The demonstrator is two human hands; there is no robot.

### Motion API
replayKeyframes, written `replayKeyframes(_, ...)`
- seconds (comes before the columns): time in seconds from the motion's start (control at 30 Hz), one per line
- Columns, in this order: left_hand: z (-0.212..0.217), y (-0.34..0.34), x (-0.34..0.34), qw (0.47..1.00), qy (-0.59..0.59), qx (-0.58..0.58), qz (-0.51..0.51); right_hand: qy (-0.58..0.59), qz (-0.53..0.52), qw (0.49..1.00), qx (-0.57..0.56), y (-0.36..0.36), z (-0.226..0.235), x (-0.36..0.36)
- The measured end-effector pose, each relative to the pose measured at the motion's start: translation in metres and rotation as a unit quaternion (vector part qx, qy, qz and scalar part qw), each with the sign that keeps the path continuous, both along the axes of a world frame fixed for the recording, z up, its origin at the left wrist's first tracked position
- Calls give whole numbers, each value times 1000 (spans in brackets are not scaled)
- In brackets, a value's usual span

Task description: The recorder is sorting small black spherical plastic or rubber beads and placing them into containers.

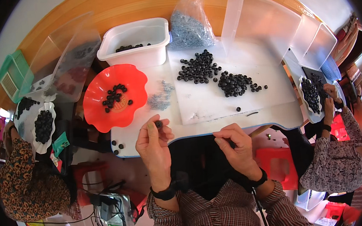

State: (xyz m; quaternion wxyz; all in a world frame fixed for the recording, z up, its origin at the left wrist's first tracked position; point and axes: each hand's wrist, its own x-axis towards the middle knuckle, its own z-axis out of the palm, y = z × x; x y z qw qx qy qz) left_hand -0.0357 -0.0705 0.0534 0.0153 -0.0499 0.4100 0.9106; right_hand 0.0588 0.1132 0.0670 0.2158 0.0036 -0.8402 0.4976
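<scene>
Above the table's front edge, my left hand (152,143) pinches a small round black bead (158,124) between thumb and fingers. My right hand (237,146) is raised to the right of it, thumb and fingertips pressed together. Whatever may be in that pinch is too small to make out. Beyond my hands, two heaps of black beads (234,84) lie on a white sheet (202,107), with one stray bead (238,109) nearer me. A red scalloped bowl (95,88) at the left holds more beads. Fine blue-grey bits (161,98) are scattered between bowl and sheet.
A white tub (135,56) with black pieces and a clear bag (188,28) of blue-grey bits stand at the back. Translucent plastic panels (261,20) rise at back right. Co-workers sit at both sides, with white dishes (44,125) of black beads. A red stool (278,164) stands below.
</scene>
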Motion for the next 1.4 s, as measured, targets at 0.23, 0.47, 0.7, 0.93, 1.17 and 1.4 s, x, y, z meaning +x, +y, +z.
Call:
replayKeyframes(0.23, 17, -20, -31, 921, 56, -311, 227, -14, -7, 1000, 10, 4, -3, 1)
replayKeyframes(0.47, 4, -34, -61, 693, 122, -650, 287, -11, -12, 1000, 3, 8, -6, -1)
replayKeyframes(0.7, -10, 22, -56, 742, 242, -584, 222, -8, -25, 1000, 11, 17, -18, -2)
replayKeyframes(0.93, -41, 81, -60, 718, 223, -657, 60, -10, -25, 1000, -5, 19, -23, 2)
replayKeyframes(1.17, -42, 95, -66, 682, 191, -705, 41, -9, -29, 999, -12, 31, -34, 3)
replayKeyframes(1.4, -24, 102, -12, 826, 232, -506, -89, -6, -102, 993, -65, 38, -34, 2)
